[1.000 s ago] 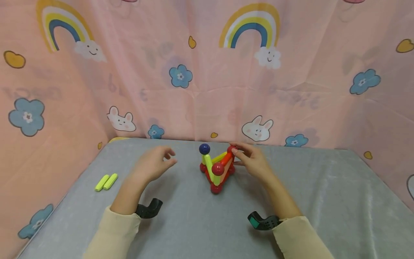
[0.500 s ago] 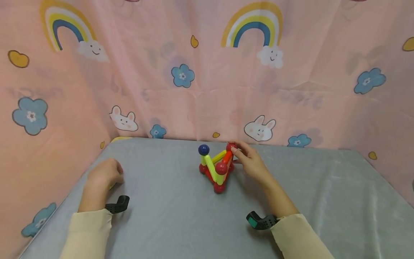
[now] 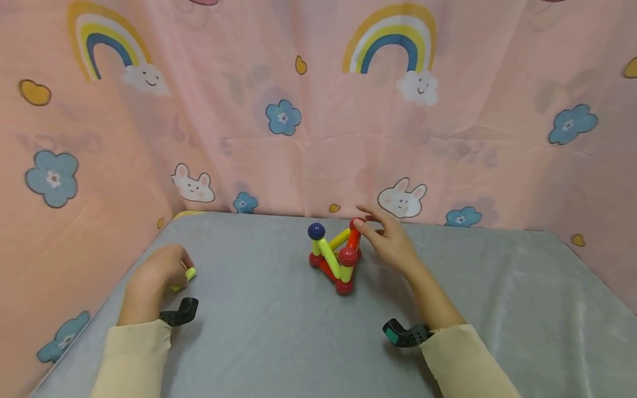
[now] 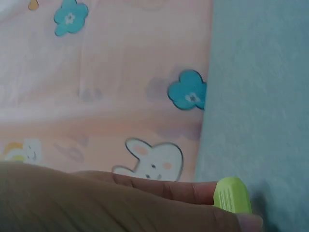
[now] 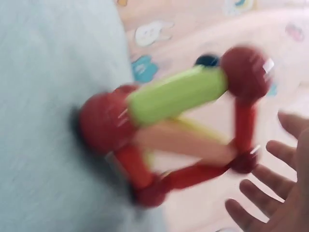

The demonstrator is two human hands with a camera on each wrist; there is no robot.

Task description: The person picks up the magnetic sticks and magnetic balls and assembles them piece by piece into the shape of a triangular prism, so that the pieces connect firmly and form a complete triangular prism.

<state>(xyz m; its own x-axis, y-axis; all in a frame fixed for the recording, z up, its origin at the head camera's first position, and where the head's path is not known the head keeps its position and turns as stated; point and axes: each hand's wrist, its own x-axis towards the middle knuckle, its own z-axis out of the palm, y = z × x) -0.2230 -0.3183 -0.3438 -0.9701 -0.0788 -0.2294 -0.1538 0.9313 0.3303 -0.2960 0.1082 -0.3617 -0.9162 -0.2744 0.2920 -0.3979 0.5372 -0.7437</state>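
My left hand (image 3: 160, 271) is low at the left of the table and pinches a yellow-green building rod (image 4: 232, 195) between thumb and finger. Part of a second yellow-green rod (image 3: 176, 288) shows under that hand. Mid-table stands a small frame of rods and balls, with red balls (image 3: 348, 256) at several corners, a dark blue ball (image 3: 316, 231) at the upper left, and a slanted yellow-green rod (image 3: 329, 258). My right hand (image 3: 393, 243) is beside its back right corner, thumb right at the upper red ball (image 3: 357, 224), other fingers spread. The right wrist view is blurred.
A grey cloth covers the table (image 3: 269, 337). Right behind it hangs a pink printed curtain (image 3: 318, 166), which also runs along the left side. Black wrist devices (image 3: 180, 312) sit at both sleeve cuffs.
My left hand has moved left from mid-table to the loose rods and taken hold of one. My right fingers have loosened and spread at the red ball. The frame has turned slightly.
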